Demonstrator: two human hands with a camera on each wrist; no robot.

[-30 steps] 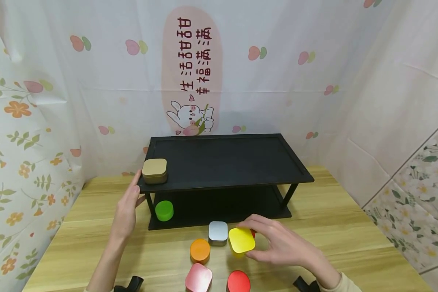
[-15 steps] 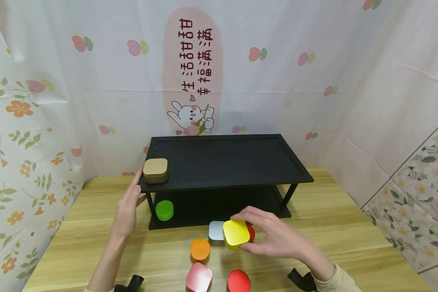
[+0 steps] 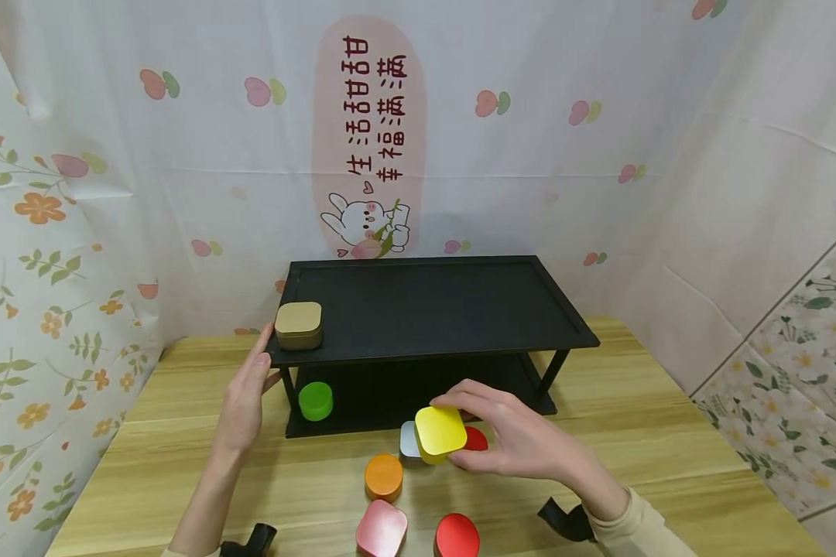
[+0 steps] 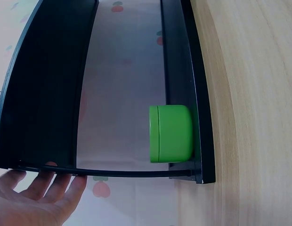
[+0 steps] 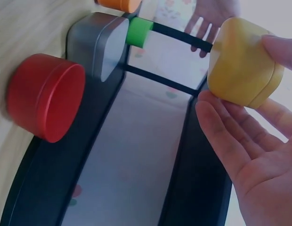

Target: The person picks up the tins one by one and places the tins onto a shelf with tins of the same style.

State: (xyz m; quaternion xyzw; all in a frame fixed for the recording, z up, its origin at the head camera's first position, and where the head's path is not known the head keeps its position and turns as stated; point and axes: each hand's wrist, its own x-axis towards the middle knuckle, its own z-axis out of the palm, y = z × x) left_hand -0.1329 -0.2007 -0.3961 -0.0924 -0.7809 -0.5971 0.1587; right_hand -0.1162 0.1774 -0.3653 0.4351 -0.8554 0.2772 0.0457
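My right hand (image 3: 519, 433) pinches a yellow square tin (image 3: 440, 432) between thumb and fingers, raised above the table in front of the black two-tier shelf (image 3: 425, 309). Behind and below it, a silver square tin (image 3: 409, 441) is partly hidden; a red round tin (image 3: 475, 439) shows beside the fingers. The left hand (image 3: 242, 406) rests against the shelf's left end, fingers fairly straight, their tips touching the frame in the left wrist view. Close to that hand, a gold square tin (image 3: 299, 326) stands on the upper tier and a green round tin (image 4: 172, 134) on the lower one.
Nearer me on the wooden table (image 3: 146, 480) stand an orange round tin (image 3: 384, 477), a pink square tin (image 3: 382, 529) and another red round tin (image 3: 457, 535). A patterned curtain (image 3: 529, 178) hangs behind the shelf.
My right hand has carried the yellow tin left and toward the shelf, now covering part of the silver tin and uncovering more of the red tin behind. The left hand stays at the shelf.
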